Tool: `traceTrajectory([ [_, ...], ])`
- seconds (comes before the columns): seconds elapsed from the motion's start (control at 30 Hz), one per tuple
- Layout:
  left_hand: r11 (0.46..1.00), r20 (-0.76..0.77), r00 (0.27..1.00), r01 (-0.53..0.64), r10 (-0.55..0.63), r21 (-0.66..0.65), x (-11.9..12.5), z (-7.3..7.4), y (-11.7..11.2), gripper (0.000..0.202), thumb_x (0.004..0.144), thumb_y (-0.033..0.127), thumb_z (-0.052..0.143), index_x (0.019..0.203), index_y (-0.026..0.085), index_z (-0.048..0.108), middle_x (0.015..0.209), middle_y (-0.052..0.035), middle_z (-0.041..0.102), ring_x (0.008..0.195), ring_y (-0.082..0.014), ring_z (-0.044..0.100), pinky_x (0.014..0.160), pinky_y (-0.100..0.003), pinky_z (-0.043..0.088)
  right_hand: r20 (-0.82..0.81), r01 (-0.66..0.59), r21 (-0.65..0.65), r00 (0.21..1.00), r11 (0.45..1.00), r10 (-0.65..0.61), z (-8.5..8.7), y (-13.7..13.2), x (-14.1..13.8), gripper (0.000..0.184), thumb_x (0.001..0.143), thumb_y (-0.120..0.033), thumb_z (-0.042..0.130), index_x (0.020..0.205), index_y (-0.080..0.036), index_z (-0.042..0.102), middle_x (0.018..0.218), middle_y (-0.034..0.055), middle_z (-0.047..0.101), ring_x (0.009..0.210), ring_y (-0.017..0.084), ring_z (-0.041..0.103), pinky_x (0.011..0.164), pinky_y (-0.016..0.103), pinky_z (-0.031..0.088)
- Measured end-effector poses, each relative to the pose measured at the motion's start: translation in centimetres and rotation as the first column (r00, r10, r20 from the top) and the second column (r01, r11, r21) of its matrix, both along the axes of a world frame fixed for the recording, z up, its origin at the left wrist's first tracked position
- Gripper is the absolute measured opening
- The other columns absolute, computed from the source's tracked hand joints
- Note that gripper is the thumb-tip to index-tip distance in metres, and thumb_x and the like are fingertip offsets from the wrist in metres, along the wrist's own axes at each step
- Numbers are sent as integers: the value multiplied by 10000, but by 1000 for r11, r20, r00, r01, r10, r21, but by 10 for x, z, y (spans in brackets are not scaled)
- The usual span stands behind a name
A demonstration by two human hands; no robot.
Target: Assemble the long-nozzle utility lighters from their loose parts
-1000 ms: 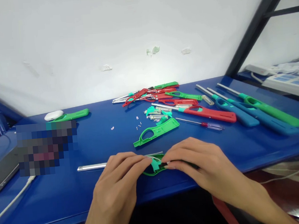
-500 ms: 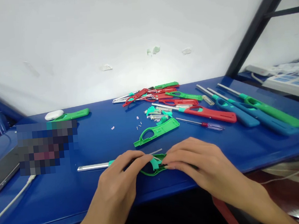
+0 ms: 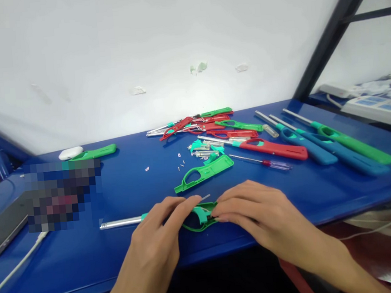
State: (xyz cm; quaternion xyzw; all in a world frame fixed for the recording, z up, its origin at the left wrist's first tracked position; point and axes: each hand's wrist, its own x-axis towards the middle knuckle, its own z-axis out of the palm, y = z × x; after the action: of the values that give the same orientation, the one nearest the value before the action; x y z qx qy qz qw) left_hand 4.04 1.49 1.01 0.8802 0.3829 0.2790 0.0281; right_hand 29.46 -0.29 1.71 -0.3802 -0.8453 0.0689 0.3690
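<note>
An opened green gas lighter (image 3: 196,229) lies near the front edge of the table, its silver barrel (image 3: 120,223) pointing left. My left hand (image 3: 157,236) grips it near the base of the barrel, thumb and fingers closed. Between my hands shows the teal trigger (image 3: 203,215), set in the green half shell. My right hand (image 3: 264,211) closes over the handle end, its fingertips pinched by the trigger; they hide the inner parts there. A thin clear tube (image 3: 206,197) sticks out behind the shell. Just beyond lies a loose green half shell (image 3: 206,173).
A screwdriver (image 3: 276,164), a red lighter (image 3: 274,149) and several blue and green lighters lie right. Behind are opened red lighters (image 3: 210,127) and clear tanks with teal parts (image 3: 207,146). A white case (image 3: 70,153) and a phone (image 3: 7,222) are left.
My left fingertips have shifted slightly, so more of the teal trigger and shell opening shows. Both hands keep their hold on the lighter.
</note>
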Motion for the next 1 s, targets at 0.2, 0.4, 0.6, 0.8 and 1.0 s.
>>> traceTrajectory([
  [0.2,1000,34,999,4,-4,-1,3,0,2,627,969,-57,386,1425,342,551,1222,6,669,1030,-120,700,924,-222,569,4,2,23,1000,1000,-2,-1,-2,1,183,1088,-193,554,1115,-229,731,1078,2,804,974,163,731,880,303,519],
  [0.4,1000,24,1000,15,-15,-2,3,0,3,623,967,-51,388,1421,346,545,1237,4,659,1041,-122,690,950,-232,565,14,2,14,1000,1000,-2,-1,-2,1,195,1095,-199,540,1112,-229,732,1082,-2,804,974,161,730,877,299,513],
  [0.6,1000,8,1000,2,-1,-23,0,-2,1,582,986,-38,397,1416,325,546,1262,2,659,1080,-129,675,1008,-247,539,9,3,22,1000,1000,-3,-1,-1,1,178,1091,-212,555,1104,-227,732,1080,-3,803,978,160,728,889,297,508],
  [0.8,1000,3,1000,14,-14,-23,0,-1,1,548,1002,-30,410,1406,310,558,1233,-2,651,1058,-127,669,993,-237,534,-19,-12,-5,1000,1000,12,-2,0,1,154,1088,-212,569,1105,-227,721,1083,-18,805,992,152,730,923,287,495],
  [1.0,991,-6,996,91,-91,95,4,4,-5,439,1018,-17,450,1340,240,600,1217,-39,657,1074,-158,663,995,-294,534,-94,-22,-24,995,999,20,-3,1,1,87,1048,-193,644,1060,-224,724,1037,-34,814,967,143,744,925,270,500],
])
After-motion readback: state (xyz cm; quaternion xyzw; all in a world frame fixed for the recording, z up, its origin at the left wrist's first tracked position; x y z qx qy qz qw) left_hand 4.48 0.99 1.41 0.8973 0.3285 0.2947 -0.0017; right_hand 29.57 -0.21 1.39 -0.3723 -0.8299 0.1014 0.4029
